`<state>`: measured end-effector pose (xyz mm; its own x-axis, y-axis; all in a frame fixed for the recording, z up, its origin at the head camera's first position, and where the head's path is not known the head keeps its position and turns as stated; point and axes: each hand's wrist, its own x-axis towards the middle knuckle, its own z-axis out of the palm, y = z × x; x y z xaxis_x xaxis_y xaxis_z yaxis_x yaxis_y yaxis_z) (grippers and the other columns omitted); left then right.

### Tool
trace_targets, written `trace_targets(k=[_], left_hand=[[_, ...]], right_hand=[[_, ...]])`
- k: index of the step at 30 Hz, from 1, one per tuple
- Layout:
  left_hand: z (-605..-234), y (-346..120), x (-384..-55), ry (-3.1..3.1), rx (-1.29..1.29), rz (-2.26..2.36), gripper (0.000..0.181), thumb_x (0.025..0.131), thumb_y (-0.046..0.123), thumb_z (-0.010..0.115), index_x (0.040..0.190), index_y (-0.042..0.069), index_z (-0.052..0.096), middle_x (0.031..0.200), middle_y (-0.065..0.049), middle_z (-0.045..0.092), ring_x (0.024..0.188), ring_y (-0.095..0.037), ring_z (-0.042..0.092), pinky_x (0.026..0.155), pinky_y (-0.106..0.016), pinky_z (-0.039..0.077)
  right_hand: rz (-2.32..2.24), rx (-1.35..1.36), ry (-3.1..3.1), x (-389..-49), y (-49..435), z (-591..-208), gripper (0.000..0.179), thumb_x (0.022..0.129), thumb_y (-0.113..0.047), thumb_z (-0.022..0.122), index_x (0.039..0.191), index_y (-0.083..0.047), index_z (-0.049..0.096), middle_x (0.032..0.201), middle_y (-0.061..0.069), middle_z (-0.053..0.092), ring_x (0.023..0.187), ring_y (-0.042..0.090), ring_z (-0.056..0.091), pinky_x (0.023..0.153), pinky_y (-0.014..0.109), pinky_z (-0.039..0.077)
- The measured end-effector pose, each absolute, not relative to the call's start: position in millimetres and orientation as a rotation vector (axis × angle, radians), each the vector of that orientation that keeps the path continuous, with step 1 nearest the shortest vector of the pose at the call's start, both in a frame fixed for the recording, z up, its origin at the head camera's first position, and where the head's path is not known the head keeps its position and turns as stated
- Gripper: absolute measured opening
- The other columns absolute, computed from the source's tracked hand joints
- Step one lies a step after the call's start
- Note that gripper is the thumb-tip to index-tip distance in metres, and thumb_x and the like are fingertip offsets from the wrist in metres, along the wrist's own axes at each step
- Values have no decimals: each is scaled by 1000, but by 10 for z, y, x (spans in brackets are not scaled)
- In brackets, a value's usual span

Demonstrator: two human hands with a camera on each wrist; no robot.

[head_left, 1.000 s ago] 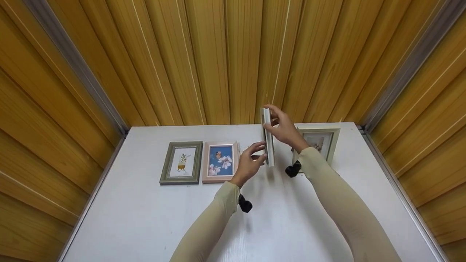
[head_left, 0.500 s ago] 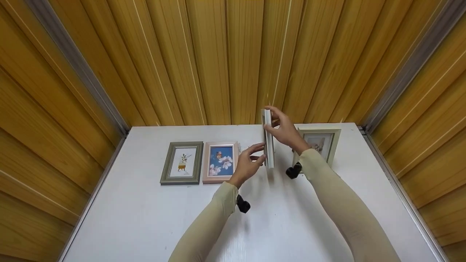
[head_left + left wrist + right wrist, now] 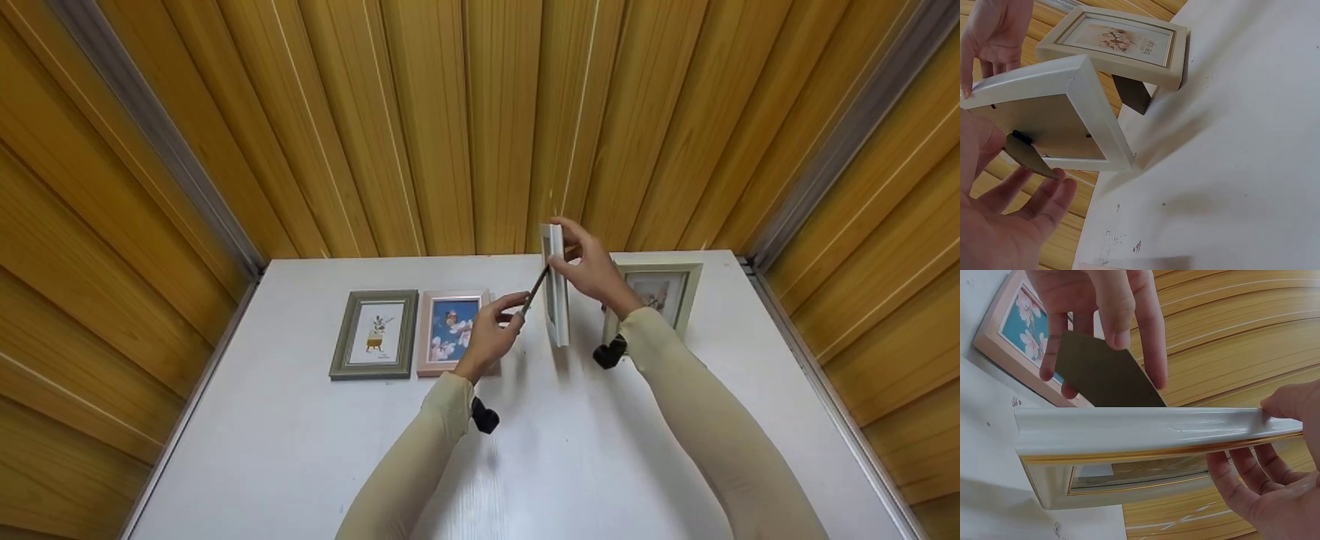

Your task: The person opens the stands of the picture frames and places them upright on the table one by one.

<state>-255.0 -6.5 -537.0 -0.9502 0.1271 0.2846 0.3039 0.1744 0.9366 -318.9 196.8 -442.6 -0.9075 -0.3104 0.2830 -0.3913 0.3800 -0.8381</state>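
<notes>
A white picture frame [image 3: 559, 300] stands edge-on above the white table. My right hand [image 3: 592, 270] grips its side, with the thumb on one face and fingers on the other. My left hand [image 3: 491, 337] pinches the brown easel stand [image 3: 533, 291], which is swung out at an angle from the frame's back. In the left wrist view the backing [image 3: 1053, 121] is brown, and a black hinge [image 3: 1022, 136] joins the stand to it. The right wrist view shows the frame's gold inner trim [image 3: 1100, 453] and the flat stand [image 3: 1103, 374] between the left fingers and thumb.
A green frame [image 3: 340, 334] with a plant picture and a pink frame [image 3: 424, 337] with blossoms are at the left. A cream frame [image 3: 684, 304] stands behind my right wrist, on its own brown stand [image 3: 1131, 93]. Wood-look panels [image 3: 495, 127] border the white table [image 3: 300, 450].
My left hand has moved left and slightly down, drawing the easel stand away from the frame's back. The right hand and the white frame have hardly moved.
</notes>
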Motion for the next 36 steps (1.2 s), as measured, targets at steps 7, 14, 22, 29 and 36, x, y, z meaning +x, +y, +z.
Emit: trace_targets(k=[7,14,22,29,36], left_hand=[[-5348,-197,-2560,-2307,-355,-1899,31,100,4,58,129,7,71,124,-7,71,94,-23,70,69,-32,58],[-5360,-242,-2558,-2301,-345,-1922,30,100,4,59,127,7,72,122,-9,71,99,-37,70,68,-36,59],[-5289,-280,-2550,-2345,-330,-1829,29,99,5,61,127,5,71,124,-10,71,100,-26,70,74,-27,57],[-5020,-234,-2542,-2329,-314,-1624,32,97,6,66,128,7,70,128,-10,70,105,-26,69,85,-37,58],[-4864,7,-2485,-2277,-385,-1427,36,93,6,73,129,0,68,126,-16,70,115,-31,67,97,-41,55]], right_hand=[[1574,626,-2560,-3171,1961,-4414,62,98,-10,67,154,-22,44,129,18,65,101,30,62,89,46,52],[1588,652,-2539,-3163,1940,-4438,63,97,-8,68,155,-19,44,129,22,64,101,30,61,89,47,51],[1604,661,-2523,-3157,1901,-4416,61,97,-6,68,152,-17,46,126,21,66,99,30,62,88,45,51],[1546,628,-2575,-3183,1883,-4349,59,98,-9,69,151,-19,46,120,17,65,99,31,63,82,46,55],[1552,591,-2612,-3181,1852,-4262,59,98,-9,69,151,-21,45,118,15,63,100,31,62,78,44,58]])
